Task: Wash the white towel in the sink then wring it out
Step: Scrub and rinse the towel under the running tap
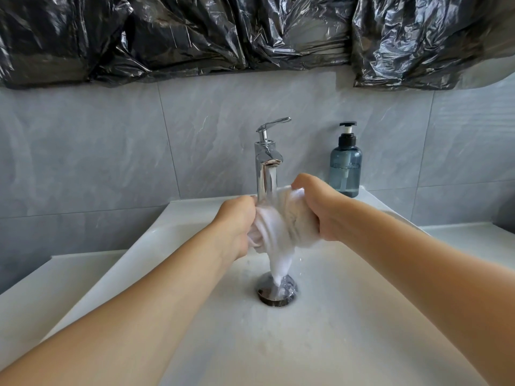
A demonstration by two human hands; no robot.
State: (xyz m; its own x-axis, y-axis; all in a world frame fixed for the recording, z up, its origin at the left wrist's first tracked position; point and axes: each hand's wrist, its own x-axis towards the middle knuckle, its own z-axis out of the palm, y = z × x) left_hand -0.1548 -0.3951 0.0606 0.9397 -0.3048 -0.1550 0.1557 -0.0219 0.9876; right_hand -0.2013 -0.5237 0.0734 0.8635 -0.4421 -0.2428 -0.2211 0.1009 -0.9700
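Towel point(278, 227) gripped by both hands over sink point(348, 316).

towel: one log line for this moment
stage: wringing | left hand: grips towel | right hand: grips towel | towel: bunched under faucet, tail dripping over drain

Two bare forearms enter from lower corners of head view, uncovered along full visible length; no sleeve edge reaches frame. Left hand point(238, 218) and right hand point(320, 207) ungloved. Wrists plain: no watch, band or bracelet behind either grip. Backs of hands face camera; knuckles smooth, unmarked. Fingers mostly hidden on far side of grip, so rings and nails cannot be judged. Forearms slim, lightly lit from above, slight wide-angle stretch toward frame edges.
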